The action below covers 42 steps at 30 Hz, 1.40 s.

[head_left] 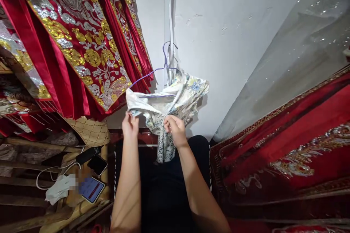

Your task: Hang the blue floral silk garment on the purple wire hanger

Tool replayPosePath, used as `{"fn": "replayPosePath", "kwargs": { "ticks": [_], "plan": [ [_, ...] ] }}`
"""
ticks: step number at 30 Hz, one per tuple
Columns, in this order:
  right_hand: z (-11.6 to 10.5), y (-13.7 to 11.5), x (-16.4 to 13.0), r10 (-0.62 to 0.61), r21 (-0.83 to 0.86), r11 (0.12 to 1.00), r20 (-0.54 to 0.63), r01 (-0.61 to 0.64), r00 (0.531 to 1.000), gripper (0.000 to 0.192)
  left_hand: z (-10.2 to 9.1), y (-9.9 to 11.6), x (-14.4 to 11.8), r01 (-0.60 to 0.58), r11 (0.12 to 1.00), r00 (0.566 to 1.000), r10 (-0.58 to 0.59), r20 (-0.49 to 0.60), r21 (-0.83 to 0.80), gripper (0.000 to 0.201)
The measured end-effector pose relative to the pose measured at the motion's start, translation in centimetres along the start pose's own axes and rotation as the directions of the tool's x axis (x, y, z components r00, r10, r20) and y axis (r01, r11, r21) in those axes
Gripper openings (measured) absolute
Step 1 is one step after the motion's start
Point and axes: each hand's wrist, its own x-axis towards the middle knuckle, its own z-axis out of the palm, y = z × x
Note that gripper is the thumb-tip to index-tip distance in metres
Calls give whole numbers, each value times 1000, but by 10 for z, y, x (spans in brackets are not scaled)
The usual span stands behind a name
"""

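A white garment with a floral print hangs from a purple wire hanger in front of the wall. The hanger's hook is caught at a pale vertical strip. My left hand pinches the garment's edge at its lower left. With curled fingers my right hand grips the cloth near the middle of the neckline. Below my right hand a narrow printed part of the garment hangs down over my dark-clothed lap. The hanger's right arm is mostly hidden inside the cloth.
Red embroidered cloths hang at the left. On a wooden chair lie a lit phone, a dark phone, a white cable and white tissue. Red cloth under clear plastic stands at the right.
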Motion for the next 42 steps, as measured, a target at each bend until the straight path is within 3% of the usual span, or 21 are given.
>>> {"fn": "replayPosePath", "kwargs": {
  "ticks": [4,6,8,12,13,15,17,18,21,23,26,28,30,32,34,36,39,42],
  "plan": [
    [-24,-10,-5,126,-101,988,111,-114,986,32,-13,-42,-32,118,974,987,-136,84,194,17],
    [-40,-13,-6,234,-224,955,160,-196,959,35,-3,-44,-38,85,969,984,-118,134,230,16],
    [-52,-14,-5,282,-318,919,116,-233,953,42,13,-37,-42,19,976,981,-60,183,217,20],
    [-53,-8,3,39,-371,926,-98,-73,994,54,52,-16,-63,-75,982,938,11,346,172,30],
    [-49,-6,6,-6,-353,935,-92,-27,996,56,61,-10,-71,-117,974,904,24,426,193,28],
    [-37,-4,8,-2,-245,970,-6,0,1000,63,76,0,-88,-252,927,788,30,615,279,22],
    [-27,-4,6,65,-76,995,97,-58,993,70,86,10,-100,-421,829,653,-3,757,367,19],
    [-24,-5,4,98,2,995,138,-99,986,73,89,15,-102,-499,772,608,-11,794,393,19],
    [-22,-16,-1,150,118,977,212,-177,966,64,92,20,-93,-630,646,577,20,816,430,27],
    [-26,-28,2,147,60,985,230,-165,962,48,88,15,-76,-605,646,563,-66,824,465,39],
    [-39,-53,21,55,-189,982,284,-1,957,25,75,3,-47,-539,610,458,-366,810,581,58],
    [-51,-72,44,-106,-338,919,279,201,954,10,63,2,-31,-612,465,413,-501,760,639,65],
    [-65,-86,71,-327,-423,826,181,373,928,15,49,9,-19,-730,268,422,-547,723,629,64],
    [-76,-90,98,-462,-476,763,72,437,884,32,36,22,-9,-829,53,445,-542,713,557,62],
    [-80,-81,122,-437,-512,754,76,411,896,39,26,39,-1,-872,-156,468,-548,694,464,57],
    [-79,-61,139,-323,-561,757,123,334,938,32,19,54,8,-854,-319,520,-561,645,411,48],
    [-78,-30,144,-237,-628,740,95,243,967,20,14,73,21,-799,-420,601,-548,582,430,29],
    [-87,-21,134,-276,-651,723,32,229,961,14,19,88,34,-796,-405,605,-517,606,450,26]
  ]
}}
